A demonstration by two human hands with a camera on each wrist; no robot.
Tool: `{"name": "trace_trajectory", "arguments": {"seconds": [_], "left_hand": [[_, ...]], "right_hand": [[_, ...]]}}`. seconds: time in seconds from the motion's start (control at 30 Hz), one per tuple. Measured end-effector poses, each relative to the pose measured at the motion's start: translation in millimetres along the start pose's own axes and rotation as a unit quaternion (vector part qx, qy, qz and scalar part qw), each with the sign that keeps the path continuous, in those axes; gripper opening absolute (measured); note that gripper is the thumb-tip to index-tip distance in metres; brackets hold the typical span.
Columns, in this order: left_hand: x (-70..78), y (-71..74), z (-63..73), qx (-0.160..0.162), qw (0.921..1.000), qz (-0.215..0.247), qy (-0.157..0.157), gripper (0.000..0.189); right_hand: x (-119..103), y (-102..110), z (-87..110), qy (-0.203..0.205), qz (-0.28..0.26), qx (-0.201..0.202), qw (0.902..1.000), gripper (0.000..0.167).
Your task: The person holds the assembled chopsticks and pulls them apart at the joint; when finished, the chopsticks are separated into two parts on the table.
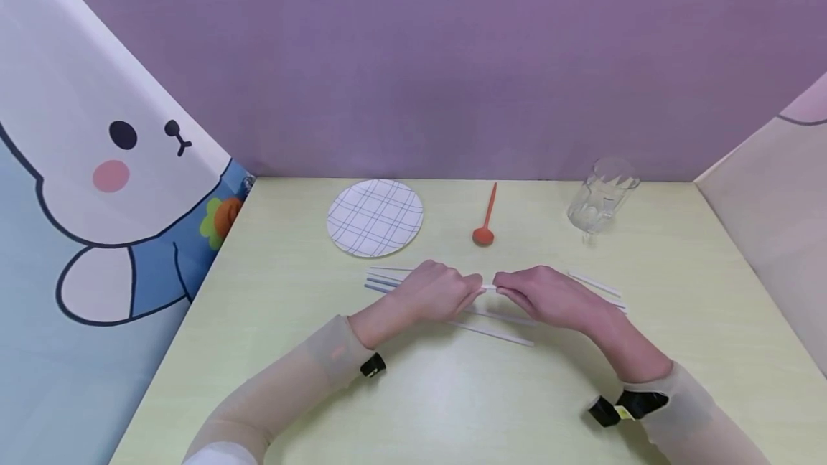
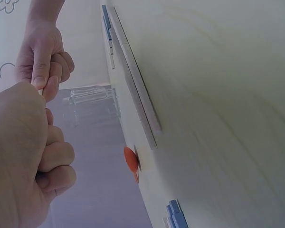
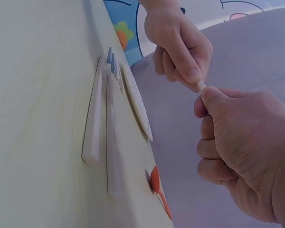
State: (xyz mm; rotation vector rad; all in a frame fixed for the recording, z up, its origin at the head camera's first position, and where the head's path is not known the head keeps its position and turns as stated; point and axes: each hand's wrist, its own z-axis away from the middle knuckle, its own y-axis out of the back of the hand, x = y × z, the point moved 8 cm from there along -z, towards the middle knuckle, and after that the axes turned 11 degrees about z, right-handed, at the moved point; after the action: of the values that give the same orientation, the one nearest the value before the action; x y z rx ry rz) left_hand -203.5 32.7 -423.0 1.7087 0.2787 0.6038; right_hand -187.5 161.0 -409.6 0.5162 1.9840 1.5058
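Note:
Above the middle of the table, my left hand (image 1: 442, 291) and right hand (image 1: 549, 296) face each other, thumbs towards one another. Both pinch a thin white stick (image 3: 201, 85) between thumb and curled fingers. Only a short piece of it shows in the gap; the rest is hidden in the hands. Below them lie several pale chopsticks (image 1: 494, 334), slim and straight, with blue ends (image 1: 381, 288) among them to the left. More white sticks (image 1: 594, 283) lie past the right hand. In the left wrist view, two pale sticks (image 2: 133, 80) lie side by side on the table.
Towards the back left lies a round white plate (image 1: 375, 217) with a blue grid pattern. An orange spoon (image 1: 483, 235) lies behind the hands. A clear glass cup (image 1: 597, 199) stands at the back right. A purple wall (image 1: 452, 63) rises behind the table.

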Motion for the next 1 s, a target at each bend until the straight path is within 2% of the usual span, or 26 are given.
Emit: {"name": "trace_trajectory", "arguments": {"seconds": [0.37,0.63,0.8,1.0], "left_hand": [[0.6,-0.5,1.2,-0.007,1.0000,0.003,0.001,0.036],[0.1,0.7,-2.8,-0.013,0.9998,0.017,0.005,0.035],[0.9,1.2,-5.7,-0.020,0.9997,0.016,-0.002,0.036],[1.6,5.0,-7.8,-0.009,0.9999,0.008,-0.003,0.035]], "right_hand": [[-1.4,2.4,-0.6,0.017,-0.009,0.008,0.9998,0.020],[3.3,0.8,0.5,-0.003,-0.006,-0.001,1.0000,0.019],[3.1,4.4,1.8,0.001,-0.006,0.001,1.0000,0.022],[3.4,9.9,1.8,-0.006,-0.001,0.001,1.0000,0.025]]}}
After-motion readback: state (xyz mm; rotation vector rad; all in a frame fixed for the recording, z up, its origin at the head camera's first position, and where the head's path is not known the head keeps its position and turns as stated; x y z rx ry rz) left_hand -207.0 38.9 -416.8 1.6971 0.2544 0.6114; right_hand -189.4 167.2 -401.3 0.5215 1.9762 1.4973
